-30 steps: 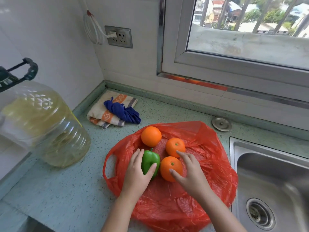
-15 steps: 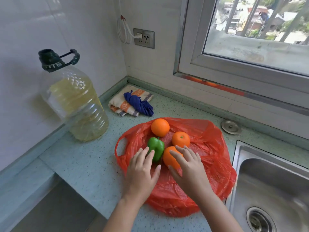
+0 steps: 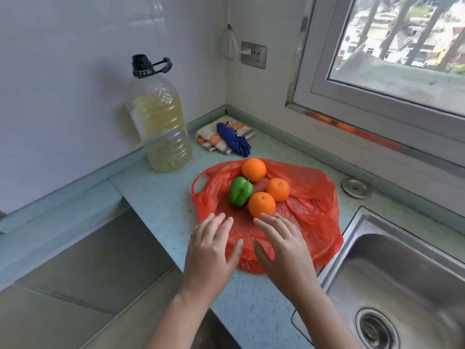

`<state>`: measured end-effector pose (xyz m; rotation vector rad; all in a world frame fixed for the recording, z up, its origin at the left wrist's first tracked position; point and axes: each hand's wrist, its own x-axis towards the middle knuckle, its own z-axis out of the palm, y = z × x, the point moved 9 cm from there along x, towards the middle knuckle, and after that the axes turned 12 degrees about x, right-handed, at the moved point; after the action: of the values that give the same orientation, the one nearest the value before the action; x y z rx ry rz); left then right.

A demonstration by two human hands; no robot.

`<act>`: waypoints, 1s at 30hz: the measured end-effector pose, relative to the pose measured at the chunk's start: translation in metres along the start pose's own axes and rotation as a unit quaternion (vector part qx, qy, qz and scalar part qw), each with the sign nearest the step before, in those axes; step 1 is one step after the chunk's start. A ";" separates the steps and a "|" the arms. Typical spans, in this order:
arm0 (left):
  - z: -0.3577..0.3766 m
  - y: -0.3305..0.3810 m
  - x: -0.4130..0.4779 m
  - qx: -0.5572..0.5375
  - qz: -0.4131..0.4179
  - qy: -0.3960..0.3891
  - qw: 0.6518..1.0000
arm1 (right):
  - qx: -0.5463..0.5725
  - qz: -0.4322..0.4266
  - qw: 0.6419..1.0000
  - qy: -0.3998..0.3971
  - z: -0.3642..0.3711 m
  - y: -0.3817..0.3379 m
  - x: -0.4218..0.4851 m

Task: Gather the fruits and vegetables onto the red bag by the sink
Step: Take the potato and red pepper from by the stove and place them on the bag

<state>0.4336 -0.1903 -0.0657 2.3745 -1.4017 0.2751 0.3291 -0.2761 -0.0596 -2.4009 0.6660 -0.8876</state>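
A red plastic bag [image 3: 312,210] lies flat on the pale green counter, left of the sink. On it rest a green bell pepper [image 3: 240,192] and three oranges: a far one [image 3: 254,169], a right one [image 3: 278,189] and a near one [image 3: 261,204]. My left hand [image 3: 212,253] hovers over the bag's near left edge, fingers spread, holding nothing. My right hand [image 3: 283,250] is beside it with its fingertips just short of the near orange, also holding nothing.
A large oil bottle [image 3: 158,124] stands at the back left against the wall. Folded cloths [image 3: 225,137] lie in the corner. The steel sink [image 3: 402,278] is at the right, a round metal cap [image 3: 355,187] behind it. The counter steps down at the left.
Both hands have let go of the pepper and the near orange and drawn back toward me. The camera has pulled back and swung left, showing more of the counter.
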 end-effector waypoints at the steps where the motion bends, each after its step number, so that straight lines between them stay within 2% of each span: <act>1: -0.006 0.000 -0.009 0.005 -0.008 0.005 1.000 | 0.007 -0.006 1.000 -0.004 0.000 -0.005 -0.004; 12: -0.073 -0.053 -0.102 0.056 -0.137 0.060 0.987 | 0.074 -0.086 0.988 -0.108 0.037 -0.093 -0.032; 19: -0.119 -0.104 -0.174 0.081 -0.219 0.089 0.968 | 0.107 -0.173 0.969 -0.141 0.073 -0.179 -0.052; 30: -0.211 -0.167 -0.354 0.140 -0.346 0.106 0.922 | 0.154 -0.261 0.922 -0.240 0.137 -0.338 -0.165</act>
<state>0.4110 0.2518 -0.0318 2.7870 -0.3860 0.5370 0.4048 0.1155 -0.0260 -2.3882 -0.2959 -0.4971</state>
